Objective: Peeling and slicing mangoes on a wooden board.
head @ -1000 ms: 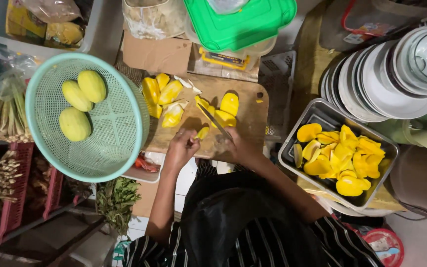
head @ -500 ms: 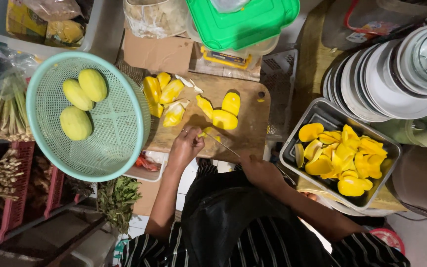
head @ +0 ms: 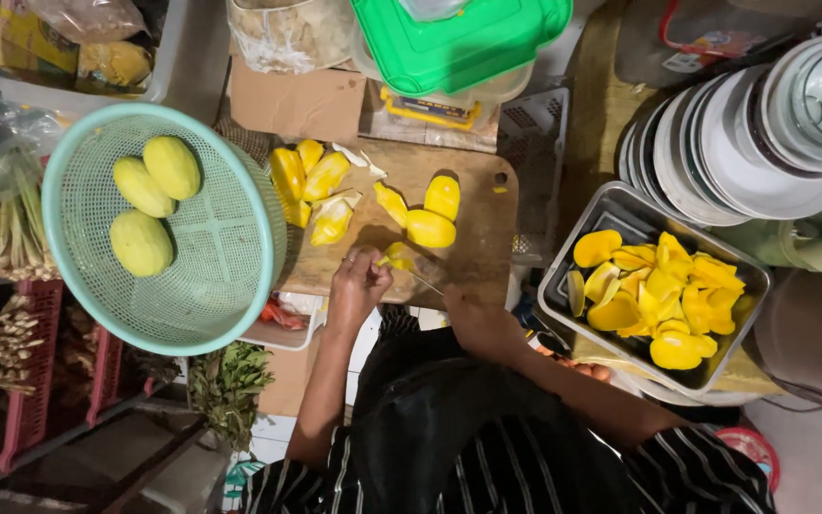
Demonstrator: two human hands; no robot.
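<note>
My left hand [head: 356,287] presses a yellow mango piece [head: 400,255] on the wooden cutting board [head: 473,205] near its front edge. My right hand [head: 478,319] grips a knife [head: 424,282] whose thin blade reaches to that piece. More mango halves [head: 430,214] lie mid-board. Several peeled slices [head: 311,186] are heaped at the board's left end.
A teal mesh basket [head: 230,286] with three whole green-yellow mangoes [head: 149,200] sits left of the board. A metal tray [head: 625,214] of cut mango slices is at the right, below stacked white plates [head: 734,133]. A green-lidded container [head: 459,43] stands behind.
My right hand has pulled back from over the board to its front edge with the knife. My left hand stays on the mango piece.
</note>
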